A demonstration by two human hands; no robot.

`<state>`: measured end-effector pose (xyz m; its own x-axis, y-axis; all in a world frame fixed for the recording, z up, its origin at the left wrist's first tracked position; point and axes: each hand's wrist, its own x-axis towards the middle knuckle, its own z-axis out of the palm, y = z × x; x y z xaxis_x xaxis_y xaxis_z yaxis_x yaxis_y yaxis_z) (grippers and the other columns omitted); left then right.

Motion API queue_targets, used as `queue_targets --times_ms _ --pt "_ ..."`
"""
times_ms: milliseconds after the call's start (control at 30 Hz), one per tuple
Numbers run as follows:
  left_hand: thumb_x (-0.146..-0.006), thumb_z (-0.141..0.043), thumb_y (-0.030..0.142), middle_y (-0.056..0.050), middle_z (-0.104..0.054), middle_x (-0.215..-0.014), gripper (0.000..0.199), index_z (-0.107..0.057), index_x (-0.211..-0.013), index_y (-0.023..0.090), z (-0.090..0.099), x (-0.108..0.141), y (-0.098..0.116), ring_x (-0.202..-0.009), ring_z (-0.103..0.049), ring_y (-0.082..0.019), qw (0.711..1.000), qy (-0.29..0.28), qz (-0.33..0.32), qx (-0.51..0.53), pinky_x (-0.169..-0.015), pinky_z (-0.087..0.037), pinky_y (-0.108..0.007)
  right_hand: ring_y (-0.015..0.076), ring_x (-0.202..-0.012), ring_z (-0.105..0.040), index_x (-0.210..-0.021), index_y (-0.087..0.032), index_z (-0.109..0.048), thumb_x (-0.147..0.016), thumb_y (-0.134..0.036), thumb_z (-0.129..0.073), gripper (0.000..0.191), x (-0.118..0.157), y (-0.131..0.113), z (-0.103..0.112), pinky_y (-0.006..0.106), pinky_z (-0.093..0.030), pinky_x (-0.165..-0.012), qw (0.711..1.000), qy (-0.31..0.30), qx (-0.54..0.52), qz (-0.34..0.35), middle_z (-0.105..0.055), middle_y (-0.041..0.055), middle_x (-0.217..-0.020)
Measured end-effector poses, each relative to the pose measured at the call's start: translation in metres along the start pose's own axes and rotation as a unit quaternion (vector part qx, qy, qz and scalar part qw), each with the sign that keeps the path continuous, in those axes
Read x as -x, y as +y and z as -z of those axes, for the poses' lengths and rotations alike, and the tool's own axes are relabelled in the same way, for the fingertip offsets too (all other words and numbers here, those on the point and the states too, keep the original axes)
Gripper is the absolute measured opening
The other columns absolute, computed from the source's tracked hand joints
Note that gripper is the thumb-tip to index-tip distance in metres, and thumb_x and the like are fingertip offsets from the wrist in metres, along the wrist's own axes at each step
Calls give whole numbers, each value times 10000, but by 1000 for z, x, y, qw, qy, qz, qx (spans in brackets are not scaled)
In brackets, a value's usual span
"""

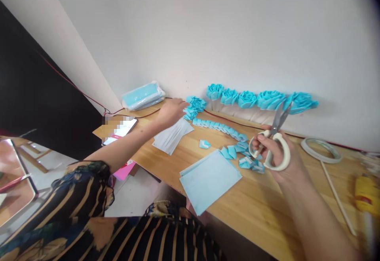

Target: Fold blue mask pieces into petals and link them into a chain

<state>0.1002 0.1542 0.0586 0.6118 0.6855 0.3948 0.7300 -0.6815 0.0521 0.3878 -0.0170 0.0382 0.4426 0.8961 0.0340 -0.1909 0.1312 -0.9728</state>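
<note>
My right hand grips a pair of scissors, with fingers through the white handles. The metal blades point up and stand apart, with nothing seen between them. My left hand reaches over the table, fingers stretched out beside a cluster of bright blue folded pieces; whether it touches them I cannot tell. Below it lies a fanned stack of white sheets. Pale blue sheets lie at the table's front edge. Behind them are a row of small folded pieces and one lone folded piece.
Several blue fabric-like roses lean along the wall. A plastic-wrapped blue pack and a phone lie at the left. To the right are a roll of tape, a thin stick and a yellow tool.
</note>
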Motion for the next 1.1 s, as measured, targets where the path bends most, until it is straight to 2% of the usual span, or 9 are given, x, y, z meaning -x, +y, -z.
queue_targets --times_ms 67,133,233,300,367,533,667,933,1100 --pt "-953 -496 293 -96 -704 -1028 245 -690 -1026 163 -1 11 33 -974 -624 -207 998 -13 -34 49 -826 -424 -296 139 -627 -570 -955 -227 -602 -598 -295 -869 451 -1 2 1 240 -423 -481 1000 4 -4 -10 -618 -21 -702" --pt "-955 -512 390 -64 -707 -889 300 -692 -872 164 -6 22 64 -850 -631 -179 987 -103 -77 92 -714 -397 -267 135 -636 -578 -955 -222 -612 -606 -285 -865 436 -2 4 2 243 -432 -499 1000 6 -8 -14 -618 -21 -714" --pt "-867 -550 632 -62 -688 -813 489 -673 -801 163 -23 38 95 -776 -628 -186 962 -225 -122 95 -616 -347 -269 134 -637 -578 -955 -216 -619 -615 -270 -855 418 -2 5 2 247 -432 -505 1000 3 -9 -13 -623 -15 -714" --pt "-746 -584 763 -84 -682 -840 620 -663 -824 153 -34 45 105 -787 -631 -216 957 -250 -130 72 -622 -360 -283 132 -626 -569 -952 -215 -616 -615 -260 -849 412 -2 5 1 247 -429 -501 1000 3 -10 -4 -622 -14 -702" --pt "-708 -620 767 -97 -676 -872 634 -653 -835 147 -41 49 107 -812 -633 -232 958 -250 -133 56 -653 -383 -296 132 -620 -563 -951 -216 -612 -617 -259 -843 408 -2 4 1 248 -427 -499 1000 3 -12 4 -623 -14 -696" --pt "-886 -612 491 -71 -668 -839 355 -617 -777 153 -44 53 101 -842 -625 -203 960 -230 -132 90 -696 -387 -289 140 -645 -576 -964 -222 -612 -638 -272 -841 402 -3 6 3 247 -427 -506 1000 -7 -6 4 -623 -10 -709" --pt "-974 -491 356 -41 -666 -787 342 -625 -733 155 -45 58 93 -778 -605 -156 959 -203 -105 171 -678 -368 -267 139 -648 -582 -973 -229 -620 -643 -277 -844 402 -3 7 5 251 -432 -513 1000 -11 -6 -5 -623 -15 -720" --pt "-989 -438 318 -95 -692 -911 353 -703 -838 140 -8 61 92 -861 -607 -160 949 -58 -117 288 -766 -437 -270 148 -639 -599 -1010 -271 -621 -607 -417 -852 488 6 6 -6 231 -416 -445 992 -31 120 -17 -656 -11 -776" --pt "-900 -598 336 -24 -674 -747 249 -703 -787 141 -7 43 97 -685 -565 -110 903 -144 -33 403 -639 -397 -225 160 -675 -625 -1025 -260 -633 -579 -437 -874 537 11 8 -11 250 -460 -489 986 -90 138 -1 -688 7 -826"
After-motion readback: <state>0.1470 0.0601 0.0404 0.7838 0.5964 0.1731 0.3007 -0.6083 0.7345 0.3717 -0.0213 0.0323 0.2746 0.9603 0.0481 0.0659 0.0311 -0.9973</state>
